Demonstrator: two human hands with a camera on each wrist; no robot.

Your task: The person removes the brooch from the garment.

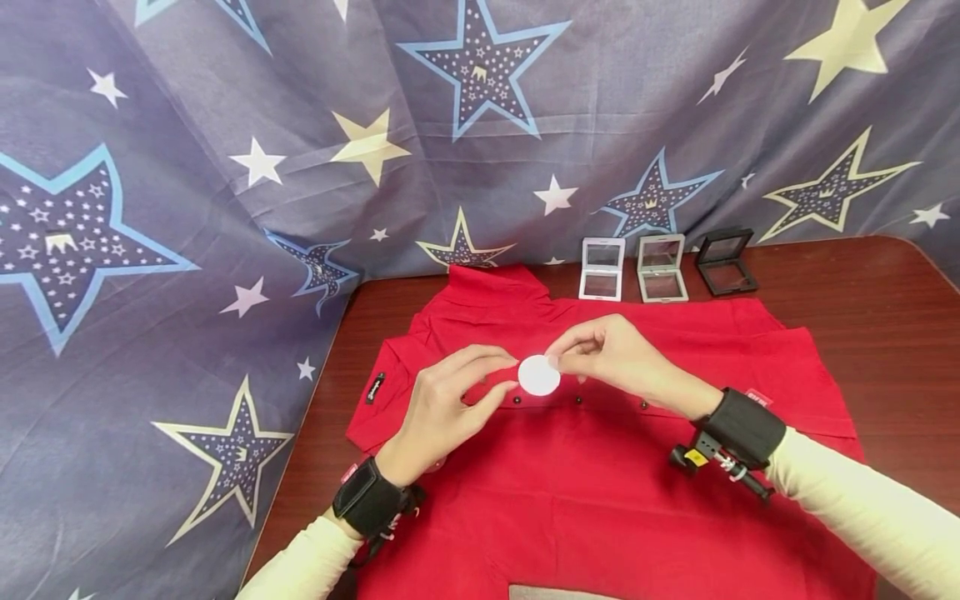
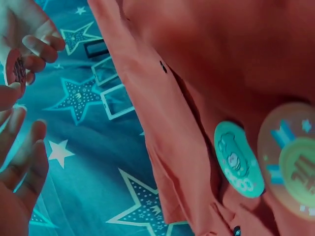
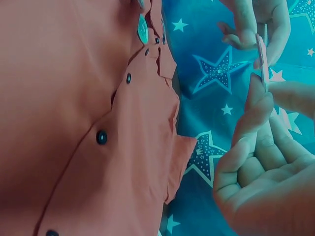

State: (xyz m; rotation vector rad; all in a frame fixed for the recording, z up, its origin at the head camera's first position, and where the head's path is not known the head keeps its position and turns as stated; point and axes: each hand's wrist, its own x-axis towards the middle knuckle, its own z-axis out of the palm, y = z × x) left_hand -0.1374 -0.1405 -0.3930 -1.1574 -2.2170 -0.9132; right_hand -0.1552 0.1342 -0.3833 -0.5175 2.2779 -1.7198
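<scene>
My right hand (image 1: 618, 358) pinches a round badge (image 1: 538, 375) between thumb and index finger, above a red shirt (image 1: 600, 475) laid flat. A plain white face shows in the head view; in the left wrist view the badge (image 2: 16, 73) has dark print on a reddish face. My left hand (image 1: 453, 400) is at its other edge, thumb and index tips apart and close to the rim; whether they touch is unclear. Two more badges, one green (image 2: 238, 160) and one larger and round (image 2: 298, 162), are on the shirt in the left wrist view.
Behind the shirt stand a white frame (image 1: 602, 268), a pale frame (image 1: 662, 268) and a black frame (image 1: 725, 262). Dark buttons (image 3: 101, 137) run along the shirt's placket. A star-print cloth (image 1: 300, 208) hangs at the back and left of the brown table (image 1: 900, 333).
</scene>
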